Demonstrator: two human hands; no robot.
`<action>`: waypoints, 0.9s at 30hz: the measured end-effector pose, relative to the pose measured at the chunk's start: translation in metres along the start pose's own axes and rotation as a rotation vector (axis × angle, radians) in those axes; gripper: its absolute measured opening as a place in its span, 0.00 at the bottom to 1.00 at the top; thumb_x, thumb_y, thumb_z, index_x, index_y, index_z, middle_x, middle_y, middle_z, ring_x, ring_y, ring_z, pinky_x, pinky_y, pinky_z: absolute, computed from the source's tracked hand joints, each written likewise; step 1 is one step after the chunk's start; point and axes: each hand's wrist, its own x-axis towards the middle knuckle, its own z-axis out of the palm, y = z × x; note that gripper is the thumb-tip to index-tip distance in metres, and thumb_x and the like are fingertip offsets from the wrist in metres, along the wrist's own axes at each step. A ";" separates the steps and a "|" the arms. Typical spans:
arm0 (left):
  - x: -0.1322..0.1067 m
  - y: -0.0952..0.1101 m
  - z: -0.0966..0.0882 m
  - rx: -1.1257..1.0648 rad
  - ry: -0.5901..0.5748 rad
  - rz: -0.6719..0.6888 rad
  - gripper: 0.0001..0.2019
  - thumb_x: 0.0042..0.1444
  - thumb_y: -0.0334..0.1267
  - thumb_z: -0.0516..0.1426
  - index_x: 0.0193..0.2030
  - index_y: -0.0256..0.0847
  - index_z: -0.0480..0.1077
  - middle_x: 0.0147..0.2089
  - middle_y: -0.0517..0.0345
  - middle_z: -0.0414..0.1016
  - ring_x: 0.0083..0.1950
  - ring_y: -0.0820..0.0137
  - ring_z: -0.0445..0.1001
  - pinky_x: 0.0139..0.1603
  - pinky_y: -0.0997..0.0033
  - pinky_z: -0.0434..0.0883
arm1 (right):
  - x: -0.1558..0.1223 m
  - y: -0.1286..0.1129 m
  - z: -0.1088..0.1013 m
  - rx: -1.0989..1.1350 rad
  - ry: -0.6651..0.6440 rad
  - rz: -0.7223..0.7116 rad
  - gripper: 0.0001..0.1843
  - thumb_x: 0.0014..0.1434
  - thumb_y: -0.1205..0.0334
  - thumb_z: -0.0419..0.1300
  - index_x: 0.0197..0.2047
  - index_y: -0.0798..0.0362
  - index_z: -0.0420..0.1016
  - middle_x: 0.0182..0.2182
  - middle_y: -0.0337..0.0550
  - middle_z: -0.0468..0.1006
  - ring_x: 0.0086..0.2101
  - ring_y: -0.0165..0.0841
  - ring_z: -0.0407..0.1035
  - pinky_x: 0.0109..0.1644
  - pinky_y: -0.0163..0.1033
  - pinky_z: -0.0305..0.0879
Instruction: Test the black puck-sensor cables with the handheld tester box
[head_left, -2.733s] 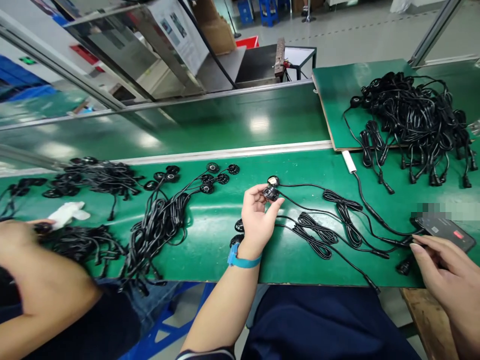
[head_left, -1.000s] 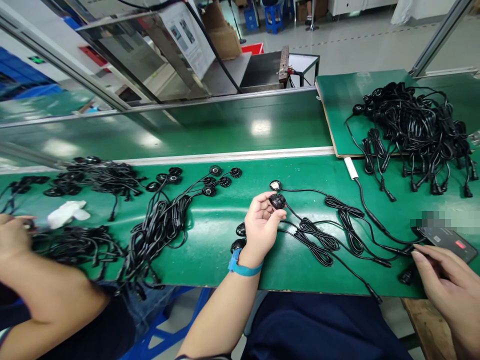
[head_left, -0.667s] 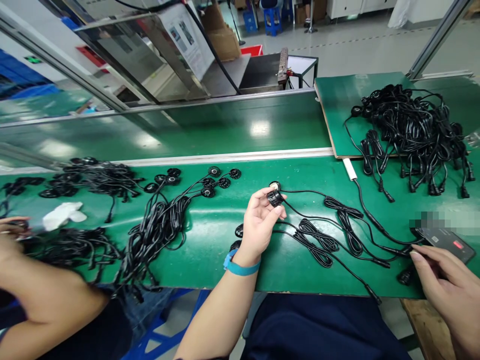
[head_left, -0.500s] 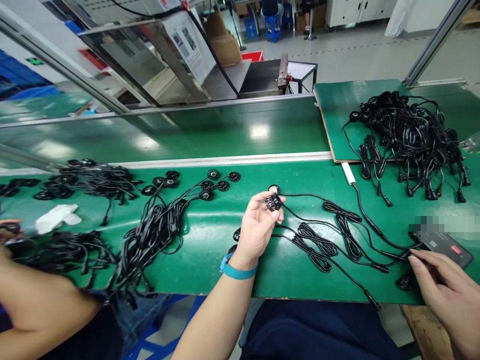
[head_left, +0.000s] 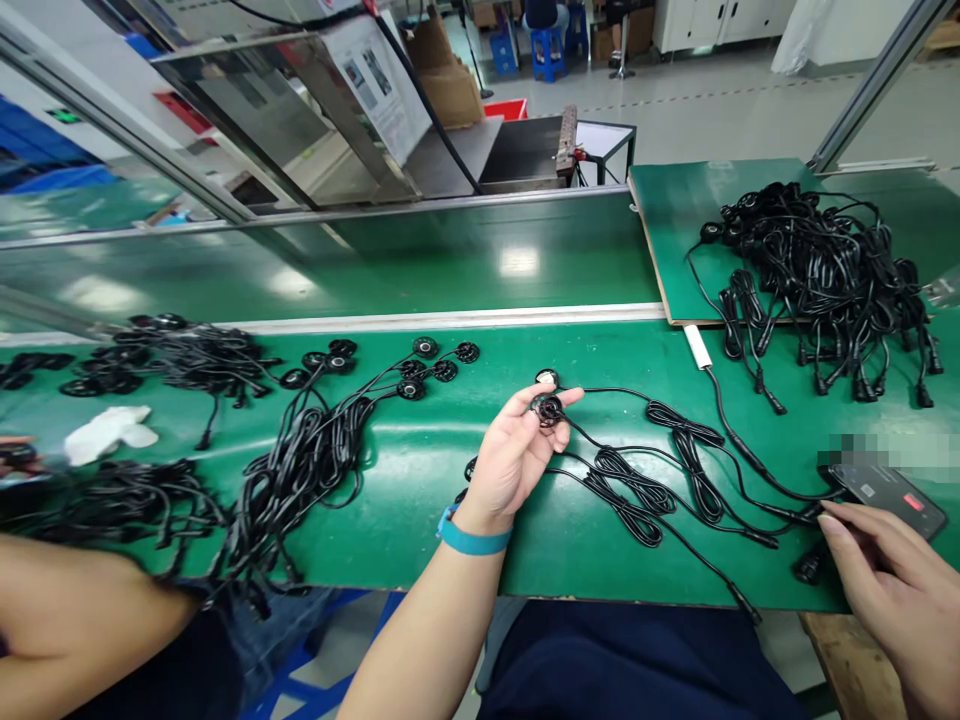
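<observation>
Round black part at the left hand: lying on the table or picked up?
Picked up: the left hand pinches the round black part between thumb and fingertips, raised above the green table.

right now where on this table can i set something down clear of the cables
Bare green shows between the cable bundle and the left hand, which holds a round part. The far belt behind the metal rail is bare. Crowded: coiled cables run from that hand to the black device at the right hand, and a cable pile sits on the board.
</observation>
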 end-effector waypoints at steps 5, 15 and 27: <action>-0.001 0.001 0.000 -0.061 -0.015 -0.040 0.21 0.59 0.48 0.68 0.56 0.44 0.74 0.59 0.40 0.77 0.34 0.70 0.77 0.35 0.67 0.74 | 0.000 0.000 0.000 0.007 -0.001 0.010 0.05 0.66 0.57 0.65 0.42 0.47 0.80 0.38 0.39 0.80 0.36 0.38 0.76 0.35 0.44 0.68; -0.001 0.001 0.001 -0.124 -0.029 -0.023 0.21 0.60 0.45 0.69 0.53 0.38 0.69 0.51 0.41 0.82 0.33 0.73 0.79 0.32 0.77 0.74 | -0.004 0.005 0.002 -0.008 0.013 0.002 0.06 0.66 0.57 0.66 0.41 0.50 0.81 0.37 0.41 0.80 0.36 0.35 0.76 0.37 0.40 0.68; 0.001 -0.001 -0.001 -0.076 -0.002 -0.063 0.24 0.57 0.54 0.69 0.45 0.38 0.66 0.44 0.46 0.83 0.26 0.75 0.76 0.24 0.80 0.71 | -0.003 0.002 0.003 0.004 0.010 0.035 0.06 0.64 0.58 0.67 0.42 0.50 0.82 0.37 0.41 0.81 0.35 0.35 0.76 0.33 0.41 0.66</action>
